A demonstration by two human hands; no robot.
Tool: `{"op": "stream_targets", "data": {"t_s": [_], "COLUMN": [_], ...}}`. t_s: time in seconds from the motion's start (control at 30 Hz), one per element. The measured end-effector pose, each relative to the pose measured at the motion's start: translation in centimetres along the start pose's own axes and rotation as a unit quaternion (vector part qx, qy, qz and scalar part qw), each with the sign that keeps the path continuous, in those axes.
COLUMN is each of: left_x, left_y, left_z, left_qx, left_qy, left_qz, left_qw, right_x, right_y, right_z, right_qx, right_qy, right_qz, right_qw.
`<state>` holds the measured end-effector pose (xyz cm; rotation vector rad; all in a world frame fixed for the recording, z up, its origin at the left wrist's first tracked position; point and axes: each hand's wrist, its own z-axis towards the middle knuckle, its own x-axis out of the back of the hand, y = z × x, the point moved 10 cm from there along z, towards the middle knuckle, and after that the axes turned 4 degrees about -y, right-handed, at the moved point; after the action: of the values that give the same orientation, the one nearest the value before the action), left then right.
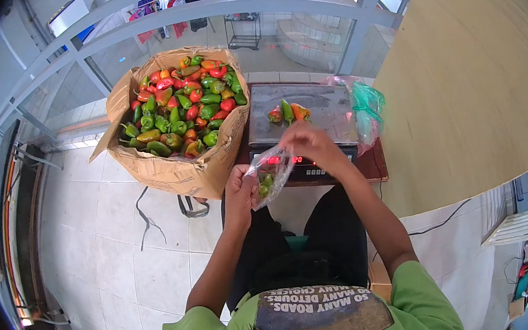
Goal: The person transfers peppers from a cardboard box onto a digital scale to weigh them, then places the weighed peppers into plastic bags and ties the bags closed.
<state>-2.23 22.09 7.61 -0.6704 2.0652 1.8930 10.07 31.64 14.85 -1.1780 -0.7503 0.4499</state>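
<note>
A clear plastic bag [272,176] with a few green peppers [266,183] inside hangs between my hands, above my lap. My left hand [239,191] is closed on the bag's left edge. At its upper right rim, the bent fingers of my right hand [309,142] pinch the plastic; the fingertips are partly hidden. Just beyond that hand, several red, green and orange peppers [288,112] lie on the metal plate of a digital scale [328,100], whose red display shows partly behind the bag.
A large open cardboard box [212,168] full of mixed peppers [184,105] stands left of the scale. Pink and green plastic bags [368,109] lie at the scale's right edge. A plywood sheet [472,86] fills the right side. Metal railing [225,8] runs across the back.
</note>
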Motion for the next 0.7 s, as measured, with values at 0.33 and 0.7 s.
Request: {"op": "stream_targets", "data": {"t_s": [0.33, 0.7], "left_x": [-0.3, -0.6], "left_y": [2.2, 1.8], "left_z": [-0.7, -0.1], "left_qx": [-0.014, -0.034], "left_qy": [0.011, 0.015], "left_qz": [-0.027, 0.021], "left_qw": [0.999, 0.999], "right_x": [6.2, 9.1], "right_y": [10.8, 6.6], "right_z": [4.0, -1.8], "right_qx": [-0.045, -0.003], "right_qy": [0.193, 0.339], "right_qz": [-0.483, -0.072], "right_qw": [0.853, 0.938]}}
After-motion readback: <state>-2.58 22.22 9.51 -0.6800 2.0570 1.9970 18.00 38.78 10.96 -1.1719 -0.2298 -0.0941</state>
